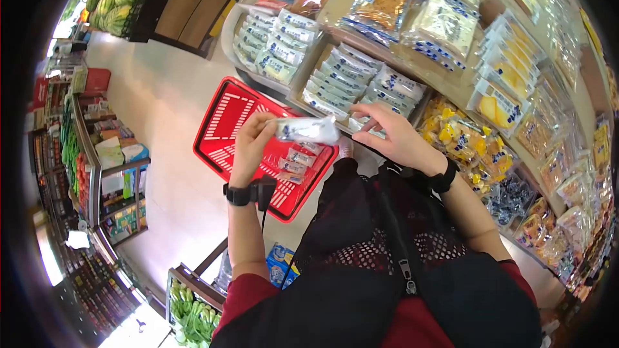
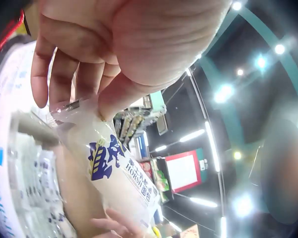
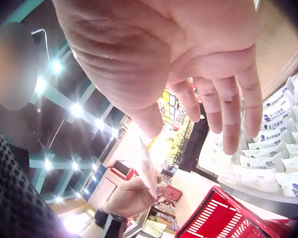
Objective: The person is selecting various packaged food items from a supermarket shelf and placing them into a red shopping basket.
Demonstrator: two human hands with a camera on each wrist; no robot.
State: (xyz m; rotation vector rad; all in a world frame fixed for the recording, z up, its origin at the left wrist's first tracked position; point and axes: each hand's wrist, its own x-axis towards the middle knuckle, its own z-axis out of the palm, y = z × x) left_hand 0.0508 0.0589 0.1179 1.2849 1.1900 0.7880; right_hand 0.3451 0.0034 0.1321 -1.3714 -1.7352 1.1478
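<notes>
A white packet with blue print is pinched at one end by the left hand, above a red basket. The left wrist view shows the thumb and fingers of the left hand on the clear end of the packet. Beside the packet's other end, the right hand holds nothing, fingers extended and slightly bent. In the right wrist view the right hand hangs with its fingers apart, near rows of white packets. Several small packets lie in the basket.
Trays of white packets line the display edge, with bagged bread behind them and yellow packages to the right. Shelves of goods stand at the left across the pale floor; green vegetables are at lower left.
</notes>
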